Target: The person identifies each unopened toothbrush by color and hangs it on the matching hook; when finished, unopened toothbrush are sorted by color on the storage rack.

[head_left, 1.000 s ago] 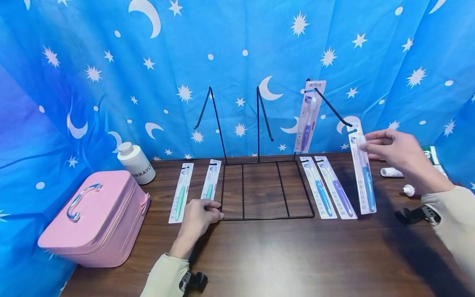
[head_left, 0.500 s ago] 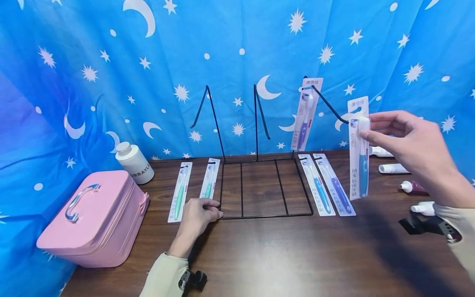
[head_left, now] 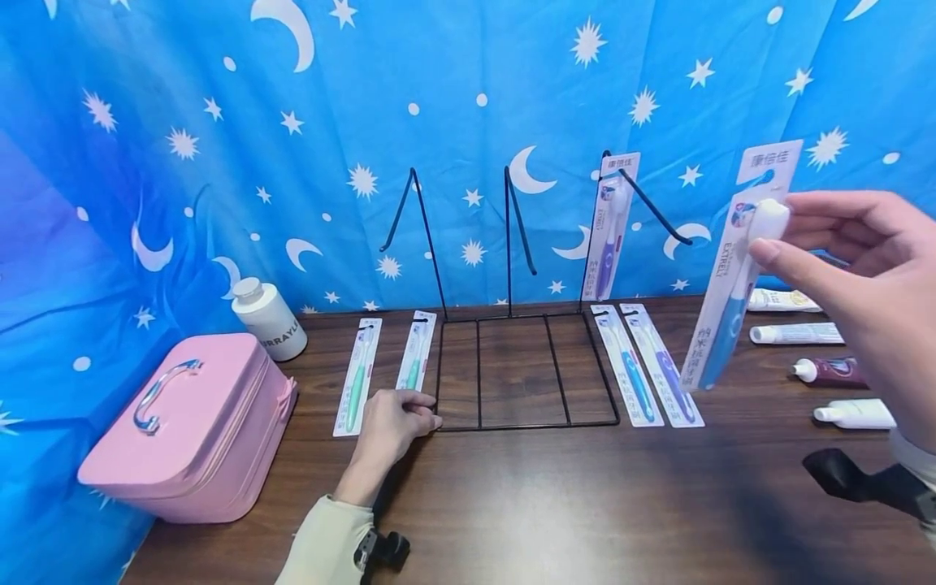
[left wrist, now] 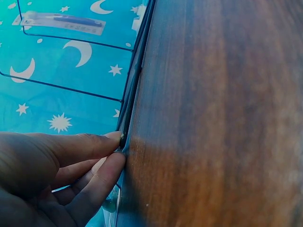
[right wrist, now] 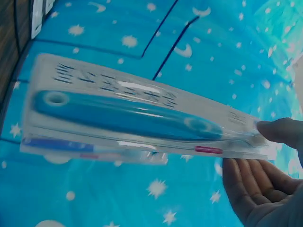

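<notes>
My right hand (head_left: pixel 870 260) pinches a packaged blue toothbrush (head_left: pixel 727 325) near its head end, thumb in front, and holds it tilted in the air right of the rack. Seen from the right wrist, the blue handle (right wrist: pixel 128 116) points away from the fingers. My left hand (head_left: pixel 391 426) pinches the front left corner of the black wire rack (head_left: pixel 478 374); the left wrist view shows thumb and finger on the wire (left wrist: pixel 124 135). A packaged purple toothbrush (head_left: pixel 607 248) hangs on the rack's right hook (head_left: pixel 656 210). The left hook (head_left: pixel 397 210) and middle hook (head_left: pixel 522 223) are bare.
Packaged green toothbrushes (head_left: pixel 357 386) lie left of the rack, a blue one (head_left: pixel 636 382) and a purple one (head_left: pixel 673 378) right of it. Several toothpaste tubes (head_left: pixel 826 371) lie far right. A pink case (head_left: pixel 183 439) and white bottle (head_left: pixel 270 321) stand left, before a blue curtain (head_left: pixel 468 81).
My right hand has drawn the packaged blue toothbrush away from the right hook's tip, up, to the right and closer to the head camera. The left hand stays on the rack's corner.
</notes>
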Demonstrator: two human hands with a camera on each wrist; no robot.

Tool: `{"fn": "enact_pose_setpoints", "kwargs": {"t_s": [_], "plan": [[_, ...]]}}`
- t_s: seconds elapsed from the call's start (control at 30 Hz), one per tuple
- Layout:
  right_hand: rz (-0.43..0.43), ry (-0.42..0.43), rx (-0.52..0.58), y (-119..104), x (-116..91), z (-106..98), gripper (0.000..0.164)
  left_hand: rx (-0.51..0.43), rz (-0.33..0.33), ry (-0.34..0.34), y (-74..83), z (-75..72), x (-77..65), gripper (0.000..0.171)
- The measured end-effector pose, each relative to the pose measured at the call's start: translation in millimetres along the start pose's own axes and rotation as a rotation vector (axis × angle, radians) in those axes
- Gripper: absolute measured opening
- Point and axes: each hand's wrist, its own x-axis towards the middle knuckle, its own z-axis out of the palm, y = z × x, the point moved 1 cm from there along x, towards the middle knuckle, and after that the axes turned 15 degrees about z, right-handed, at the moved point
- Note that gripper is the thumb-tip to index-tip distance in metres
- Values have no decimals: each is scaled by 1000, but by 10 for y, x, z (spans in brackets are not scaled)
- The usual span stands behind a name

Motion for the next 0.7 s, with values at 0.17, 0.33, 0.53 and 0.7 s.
{"fn": "enact_pose_setpoints", "kwargs": {"t_s": [0.17,0.33,0.53,0.7], "plan": [[-67,-6,14,-151,-198,92,49,-5,6,-1,-4,-17,-10,20],[-101,-69,-13,-286,-345,305,51,-14,4,3,-23,-19,-25,20],[-96,-174,9,-371,-455,576,46,-26,30,-5,-19,-14,-16,19],[-54,-247,-21,-367,-498,777,43,-23,33,-4,-6,-16,-1,19]]}}
